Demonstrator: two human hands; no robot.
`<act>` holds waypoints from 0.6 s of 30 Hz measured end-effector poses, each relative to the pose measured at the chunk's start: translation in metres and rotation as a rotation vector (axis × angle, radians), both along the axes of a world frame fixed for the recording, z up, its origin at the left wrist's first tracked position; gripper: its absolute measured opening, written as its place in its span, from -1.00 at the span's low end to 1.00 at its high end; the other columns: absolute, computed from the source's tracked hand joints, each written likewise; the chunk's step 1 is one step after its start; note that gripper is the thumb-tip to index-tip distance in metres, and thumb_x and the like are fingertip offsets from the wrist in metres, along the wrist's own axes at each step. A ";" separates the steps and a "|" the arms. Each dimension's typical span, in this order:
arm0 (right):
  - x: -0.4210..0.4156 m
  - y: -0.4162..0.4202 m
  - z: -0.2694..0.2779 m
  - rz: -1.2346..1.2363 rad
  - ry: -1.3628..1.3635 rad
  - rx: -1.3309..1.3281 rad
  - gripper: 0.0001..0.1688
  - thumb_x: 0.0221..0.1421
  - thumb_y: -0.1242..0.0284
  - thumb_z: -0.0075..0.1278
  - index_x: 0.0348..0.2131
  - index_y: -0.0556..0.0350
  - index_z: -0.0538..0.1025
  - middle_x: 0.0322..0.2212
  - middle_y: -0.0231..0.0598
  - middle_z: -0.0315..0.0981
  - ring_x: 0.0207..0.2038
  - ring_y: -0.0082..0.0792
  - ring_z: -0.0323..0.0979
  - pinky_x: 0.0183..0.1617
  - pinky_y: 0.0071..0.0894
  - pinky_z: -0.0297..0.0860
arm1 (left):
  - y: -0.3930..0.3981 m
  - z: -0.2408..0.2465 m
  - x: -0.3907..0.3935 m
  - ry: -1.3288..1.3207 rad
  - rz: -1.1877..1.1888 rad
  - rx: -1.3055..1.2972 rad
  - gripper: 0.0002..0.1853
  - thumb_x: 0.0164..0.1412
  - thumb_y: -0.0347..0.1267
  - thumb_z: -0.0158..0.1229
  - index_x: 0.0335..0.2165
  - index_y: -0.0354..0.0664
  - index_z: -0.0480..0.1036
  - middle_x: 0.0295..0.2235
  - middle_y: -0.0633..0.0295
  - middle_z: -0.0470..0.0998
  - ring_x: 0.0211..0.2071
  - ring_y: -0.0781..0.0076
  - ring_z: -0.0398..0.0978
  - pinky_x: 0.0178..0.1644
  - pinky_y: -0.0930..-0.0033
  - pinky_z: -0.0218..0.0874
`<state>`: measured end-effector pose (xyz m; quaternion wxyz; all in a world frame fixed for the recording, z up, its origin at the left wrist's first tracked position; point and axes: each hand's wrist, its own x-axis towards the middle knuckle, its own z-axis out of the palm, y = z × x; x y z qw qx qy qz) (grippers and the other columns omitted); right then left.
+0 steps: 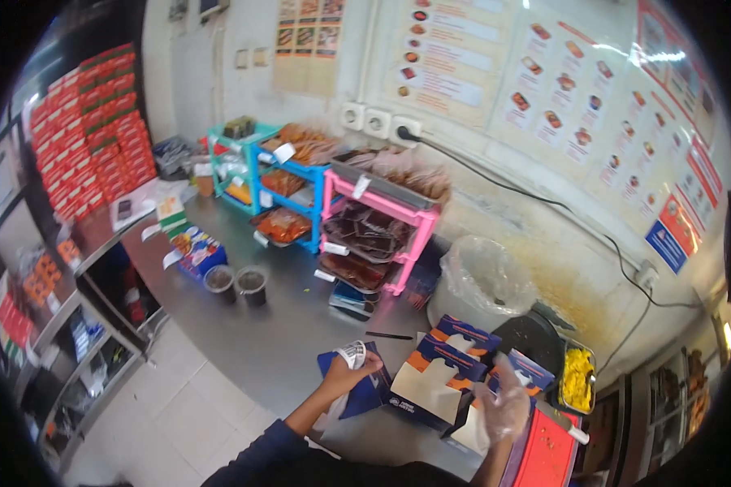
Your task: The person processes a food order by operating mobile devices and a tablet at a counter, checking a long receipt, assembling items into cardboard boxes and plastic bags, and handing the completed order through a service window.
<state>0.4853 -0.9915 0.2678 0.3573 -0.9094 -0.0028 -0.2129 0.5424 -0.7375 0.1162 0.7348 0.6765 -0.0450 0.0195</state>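
Note:
My left hand (339, 378), bare, pinches a white printed paper label (352, 353) that curls up above the fingers. Below it a dark blue flat carton (368, 392) lies on the metal table. My right hand (504, 403) wears a clear plastic glove. Its fingers are apart, with nothing seen in them, beside printed cardboard food boxes. The nearest food box (427, 392) stands with its flap raised; another raised flap (466, 336) shows behind it. A further printed flap (529, 368) stands just past the gloved fingers, which partly cover it.
A knife (571, 427) lies on a red cutting board (545, 447) at right. Behind are a yellow-filled tray (577, 378), a bag-lined bucket (484, 286) and a black pen (390, 336). Leftward stand a pink rack (423, 228), a blue rack (317, 210) and two dark-filled cups (253, 286).

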 end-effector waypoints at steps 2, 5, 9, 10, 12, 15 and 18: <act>0.003 0.022 -0.012 0.242 -0.078 -0.303 -0.41 -0.19 0.32 0.08 -0.06 -0.19 0.37 -0.02 -0.16 0.21 0.06 -0.26 0.14 0.06 -0.32 0.11 | -0.010 0.062 -0.015 0.120 -0.114 -0.094 -0.75 -0.08 -0.31 0.24 -0.40 -0.21 0.45 -0.54 0.37 0.48 -0.51 0.70 0.38 -0.50 0.63 0.15; 0.004 0.066 -0.018 0.394 -0.063 -0.652 -0.33 -0.08 0.09 -0.03 0.05 -0.27 0.24 0.13 -0.19 -0.07 0.17 -0.05 -0.10 0.14 -0.01 -0.03 | -0.009 0.080 -0.013 0.224 -0.112 -0.175 -0.81 -0.05 -0.34 0.22 -0.40 -0.17 0.46 -0.52 0.40 0.49 -0.57 0.76 0.33 -0.58 0.68 0.02; 0.005 0.066 -0.019 0.337 0.026 -0.850 -0.32 0.02 -0.05 -0.27 0.12 -0.41 0.09 0.18 -0.20 -0.20 0.21 -0.02 -0.26 0.17 0.14 -0.22 | -0.007 0.101 0.001 0.246 -0.210 -0.284 -0.82 -0.10 -0.42 0.24 -0.47 -0.21 0.42 -0.52 0.28 0.50 -0.59 0.71 0.34 -0.63 0.68 -0.02; 0.005 0.062 -0.021 0.326 0.024 -0.862 -0.32 0.03 -0.07 -0.32 0.13 -0.44 0.06 0.18 -0.21 -0.21 0.22 -0.02 -0.28 0.18 0.16 -0.26 | -0.012 0.101 0.003 0.232 -0.206 -0.208 -0.84 -0.10 -0.43 0.24 -0.49 -0.21 0.41 -0.53 0.27 0.50 -0.58 0.71 0.36 -0.63 0.67 -0.03; 0.006 0.053 -0.022 0.299 0.037 -0.814 -0.28 -0.01 -0.05 -0.23 0.13 -0.41 0.05 0.18 -0.18 -0.23 0.20 0.01 -0.25 0.17 0.17 -0.25 | -0.026 0.097 0.015 0.204 -0.218 -0.153 -0.85 -0.06 -0.41 0.20 -0.47 -0.24 0.43 -0.54 0.30 0.49 -0.59 0.71 0.35 -0.62 0.67 0.02; 0.008 0.031 -0.025 0.295 0.040 -0.628 -0.21 -0.06 0.00 -0.11 0.13 -0.31 0.05 0.17 -0.15 -0.19 0.18 0.06 -0.21 0.16 0.15 -0.15 | -0.060 0.094 0.046 -0.064 -0.144 -0.152 -0.86 -0.05 -0.42 0.17 -0.47 -0.27 0.43 -0.57 0.31 0.49 -0.60 0.64 0.37 -0.59 0.60 0.11; 0.001 -0.009 -0.048 0.486 -0.116 0.142 -0.24 0.04 0.20 -0.14 0.15 0.03 -0.01 0.17 -0.13 -0.17 0.19 -0.13 -0.14 0.21 -0.28 -0.16 | -0.114 0.123 0.091 -0.541 -0.068 0.225 -0.83 -0.11 -0.46 0.14 -0.46 -0.32 0.41 -0.58 0.15 0.48 -0.60 0.39 0.44 -0.49 0.34 0.25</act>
